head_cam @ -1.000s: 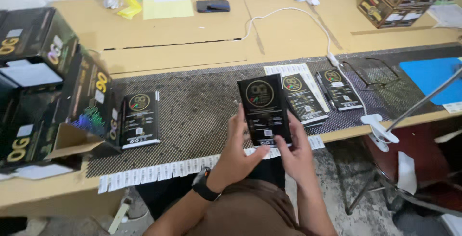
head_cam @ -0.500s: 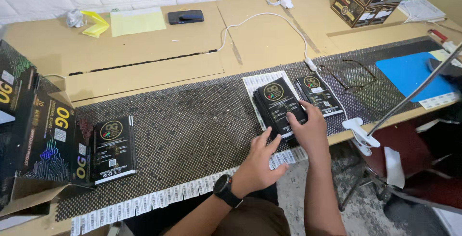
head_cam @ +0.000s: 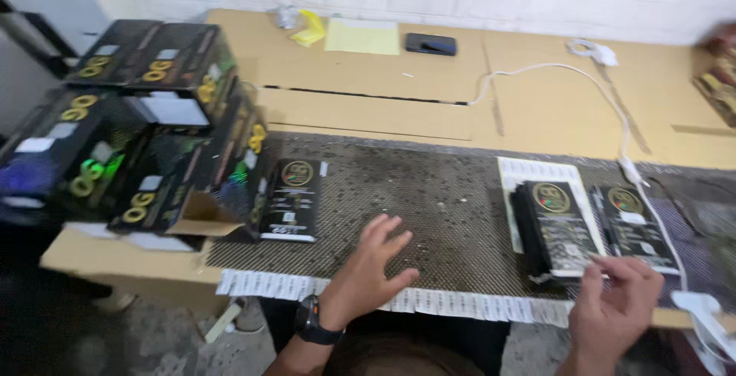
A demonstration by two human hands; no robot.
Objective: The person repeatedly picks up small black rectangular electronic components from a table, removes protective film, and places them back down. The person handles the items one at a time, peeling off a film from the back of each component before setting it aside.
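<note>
**Hands empty over the mat, packs laid out on both sides**

From my remote seat I see the left hand (head_cam: 373, 269) hovering over the dark mesh mat (head_cam: 429, 200), fingers spread and holding nothing. It sits nearest the single black pack (head_cam: 291, 200), which lies flat on the mat beside the open carton (head_cam: 184, 192), likely so it is easy to pick up. The right hand (head_cam: 613, 303) hangs at the table's near edge, fingers loosely curled and empty, just beside the stack of black packs (head_cam: 553, 226). That stack rests on a white sheet (head_cam: 537, 170). A strip of white labels (head_cam: 429, 302) runs along the front edge, within reach of both hands.
</note>
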